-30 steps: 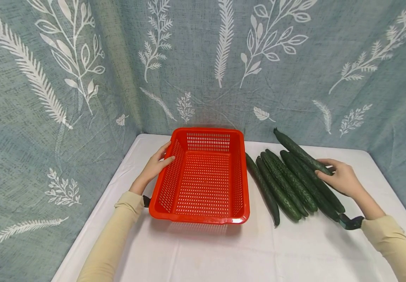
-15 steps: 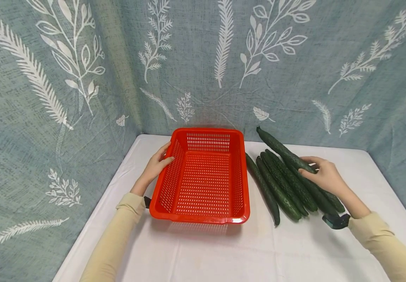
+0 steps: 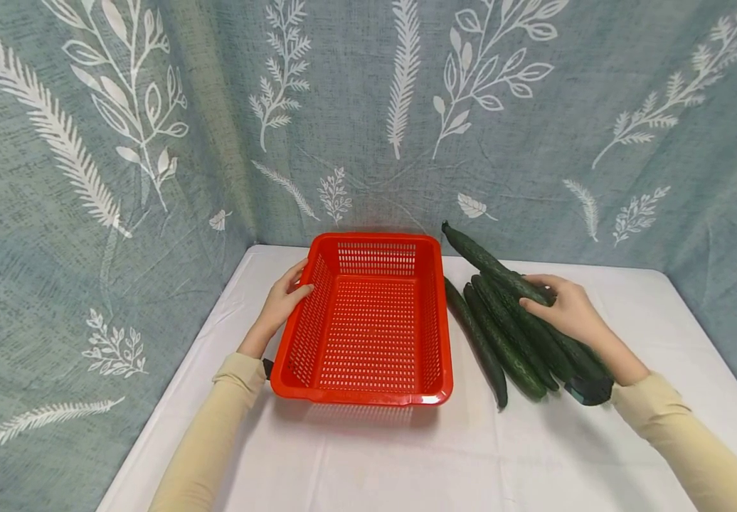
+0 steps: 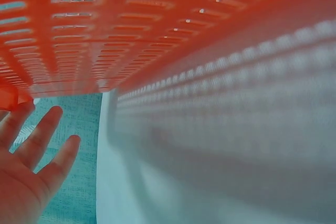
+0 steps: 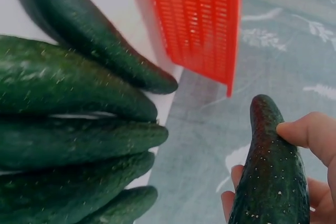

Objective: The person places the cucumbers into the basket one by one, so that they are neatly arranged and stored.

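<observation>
My left hand [image 3: 283,300] grips the left rim of a red plastic basket [image 3: 368,397], thumb over the inside and fingers outside. In the left wrist view its fingers [image 4: 58,161] spread beside the slotted wall. Nothing lies in the basket. My right hand [image 3: 563,306] holds a long dark green cucumber [image 3: 480,257], thumb on one side and fingers on the other. The cucumber is raised over the others, its far end pointing up left toward the basket's back right corner. The right wrist view shows the held cucumber [image 5: 273,177] apart from the row.
Several more cucumbers [image 3: 512,355] lie side by side on the white-covered table [image 3: 394,462], right of the basket. The leftmost cucumber [image 3: 479,341] lies close to the basket's right wall. A blue-green curtain [image 3: 356,142] with white leaf prints stands behind the table and at its sides.
My right hand has carried the cucumber leftward over the row, bringing its far end close to the basket. My left hand and the basket have stayed in place.
</observation>
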The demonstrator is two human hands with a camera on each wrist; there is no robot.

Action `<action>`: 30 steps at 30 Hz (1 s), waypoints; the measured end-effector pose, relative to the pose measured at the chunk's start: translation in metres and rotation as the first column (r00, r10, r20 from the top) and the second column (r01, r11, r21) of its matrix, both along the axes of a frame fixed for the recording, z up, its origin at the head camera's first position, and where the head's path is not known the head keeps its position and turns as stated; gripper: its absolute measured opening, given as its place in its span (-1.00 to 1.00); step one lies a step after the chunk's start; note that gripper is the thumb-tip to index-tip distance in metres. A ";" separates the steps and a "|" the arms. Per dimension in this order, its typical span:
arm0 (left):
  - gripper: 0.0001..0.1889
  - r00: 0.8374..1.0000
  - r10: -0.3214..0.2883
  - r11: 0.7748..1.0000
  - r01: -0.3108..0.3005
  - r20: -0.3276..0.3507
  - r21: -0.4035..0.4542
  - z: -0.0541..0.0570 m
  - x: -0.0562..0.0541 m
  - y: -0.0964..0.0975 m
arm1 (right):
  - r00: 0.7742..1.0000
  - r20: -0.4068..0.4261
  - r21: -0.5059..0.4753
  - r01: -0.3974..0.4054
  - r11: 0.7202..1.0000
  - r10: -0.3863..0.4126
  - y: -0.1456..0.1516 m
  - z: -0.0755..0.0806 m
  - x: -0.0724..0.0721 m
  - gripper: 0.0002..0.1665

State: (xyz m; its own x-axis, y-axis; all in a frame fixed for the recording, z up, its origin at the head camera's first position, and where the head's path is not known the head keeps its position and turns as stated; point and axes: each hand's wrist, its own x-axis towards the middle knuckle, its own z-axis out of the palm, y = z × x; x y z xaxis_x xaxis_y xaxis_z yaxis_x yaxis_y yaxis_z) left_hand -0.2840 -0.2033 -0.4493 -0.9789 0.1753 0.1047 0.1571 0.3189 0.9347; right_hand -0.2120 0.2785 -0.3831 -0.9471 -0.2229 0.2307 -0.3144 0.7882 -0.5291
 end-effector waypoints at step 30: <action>-0.39 1.000 -0.007 0.998 0.006 -0.004 -0.067 0.001 -0.001 0.000 | 0.988 0.147 -0.094 -0.041 0.995 0.054 -0.072 0.008 -0.005 -0.47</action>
State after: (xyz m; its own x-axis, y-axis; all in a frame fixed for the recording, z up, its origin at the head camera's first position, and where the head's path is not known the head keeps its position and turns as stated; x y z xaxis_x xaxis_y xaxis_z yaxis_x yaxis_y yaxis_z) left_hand -0.2845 -0.2036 -0.4484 -0.9774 0.1884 0.0963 0.1629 0.3795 0.9107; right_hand -0.2167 0.2069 -0.3750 -0.9613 -0.2532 0.1086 -0.2624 0.7213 -0.6410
